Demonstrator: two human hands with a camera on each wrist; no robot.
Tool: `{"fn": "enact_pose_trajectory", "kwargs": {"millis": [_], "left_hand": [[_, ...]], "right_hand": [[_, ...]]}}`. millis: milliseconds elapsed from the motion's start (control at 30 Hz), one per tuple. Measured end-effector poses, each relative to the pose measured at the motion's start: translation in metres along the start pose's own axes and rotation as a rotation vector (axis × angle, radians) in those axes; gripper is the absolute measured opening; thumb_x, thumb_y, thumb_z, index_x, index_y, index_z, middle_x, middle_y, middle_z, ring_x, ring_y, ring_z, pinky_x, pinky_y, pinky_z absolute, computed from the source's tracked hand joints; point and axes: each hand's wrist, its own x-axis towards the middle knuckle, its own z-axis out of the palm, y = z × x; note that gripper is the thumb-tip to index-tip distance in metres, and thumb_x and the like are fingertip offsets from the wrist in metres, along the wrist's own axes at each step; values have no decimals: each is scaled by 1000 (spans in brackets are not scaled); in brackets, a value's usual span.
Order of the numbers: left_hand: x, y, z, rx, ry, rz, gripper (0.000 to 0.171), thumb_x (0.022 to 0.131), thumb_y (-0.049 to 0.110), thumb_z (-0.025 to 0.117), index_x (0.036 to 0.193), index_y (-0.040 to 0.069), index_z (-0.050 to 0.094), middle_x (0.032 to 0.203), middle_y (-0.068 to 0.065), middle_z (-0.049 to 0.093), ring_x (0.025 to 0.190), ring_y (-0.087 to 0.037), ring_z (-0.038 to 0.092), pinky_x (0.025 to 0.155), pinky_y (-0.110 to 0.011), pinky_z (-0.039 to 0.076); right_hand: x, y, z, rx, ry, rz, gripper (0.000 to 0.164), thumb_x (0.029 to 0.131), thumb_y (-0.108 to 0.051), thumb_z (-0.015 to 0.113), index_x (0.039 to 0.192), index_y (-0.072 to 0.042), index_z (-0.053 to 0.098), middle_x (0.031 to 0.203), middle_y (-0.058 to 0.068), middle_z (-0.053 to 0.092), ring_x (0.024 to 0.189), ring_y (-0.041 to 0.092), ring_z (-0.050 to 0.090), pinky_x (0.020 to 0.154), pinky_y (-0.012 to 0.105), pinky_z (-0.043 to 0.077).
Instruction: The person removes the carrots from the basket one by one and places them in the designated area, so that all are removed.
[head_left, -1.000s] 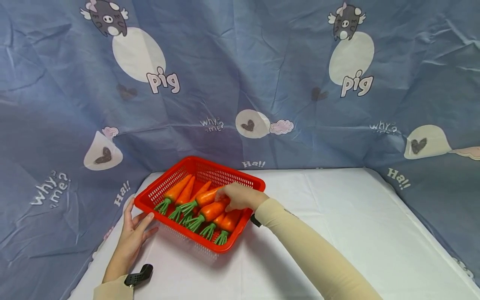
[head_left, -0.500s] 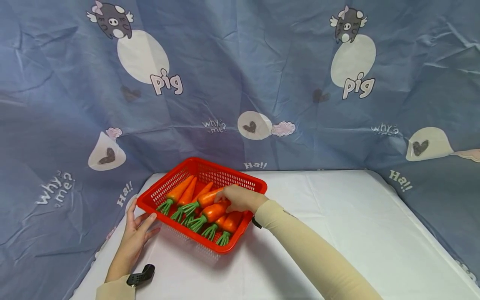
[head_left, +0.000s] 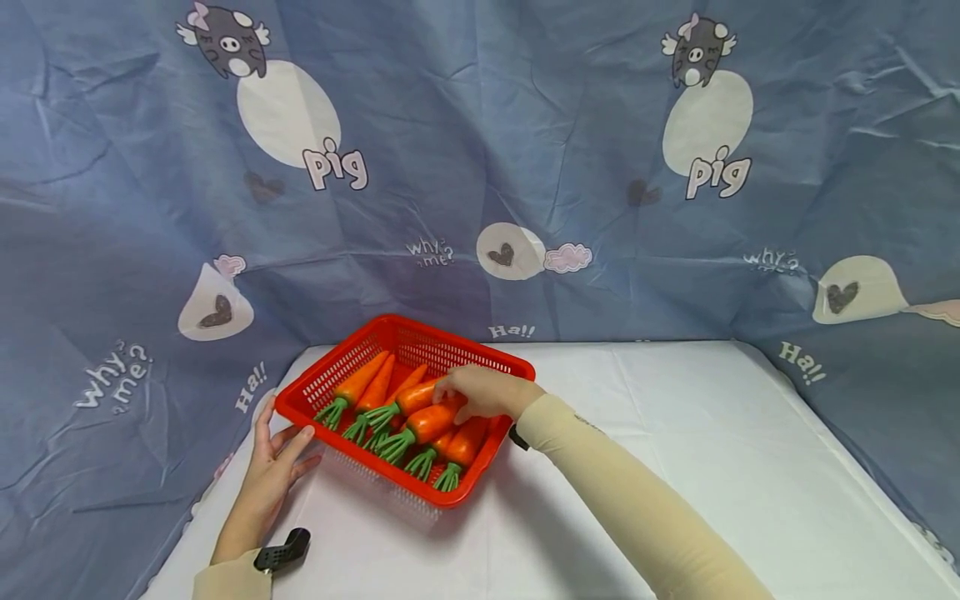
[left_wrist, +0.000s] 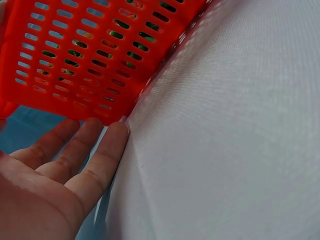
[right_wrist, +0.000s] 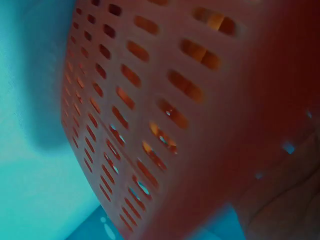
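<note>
A red plastic basket (head_left: 352, 450) with slotted walls sits at an angle on the table, holding several orange carrots (head_left: 431, 423) with green stalk ends. My left hand (head_left: 266, 475) is at the basket's left corner, thumb and forefinger touching the rim. In the left wrist view, its other fingers (left_wrist: 97, 172) stretch nearly straight to the basket's lower corner. My right hand (head_left: 483, 392) reaches inside over the right half, its bent fingers and thumb gripping the narrow end of an upper carrot. The right wrist view shows mostly the basket's outer wall (right_wrist: 125, 100); the fingertips are hidden there.
A white cloth (head_left: 675, 442) covers the table under the basket and out to the right. Behind and at both sides hangs a blue printed curtain (head_left: 420, 167). The basket's far side stands close to it.
The view shifts slightly, so everything sits a little further right and lower. Both hands keep about the same place on the basket and carrots.
</note>
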Motion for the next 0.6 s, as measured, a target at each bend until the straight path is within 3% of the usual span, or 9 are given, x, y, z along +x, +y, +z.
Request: {"fn": "enact_pose_trajectory", "kwargs": {"millis": [400,600], "left_hand": [[-1,0,1,-8,15,-4,96,110,34,62,168,51,-13,169,-24,26,103,8,64,88,-22,63],[0,0,1,-31,9,14,96,110,33,61,168,51,-13,168,-24,26,104,8,65,88,-21,62]], "right_hand": [[-18,7,-26,73,35,-27,38,92,-13,86,128,-9,74,115,7,73,107,22,64,102,33,55],[-31,17,-38,82,57,6,37,91,-14,86,127,-11,75,112,6,72,104,20,63,99,33,55]]}}
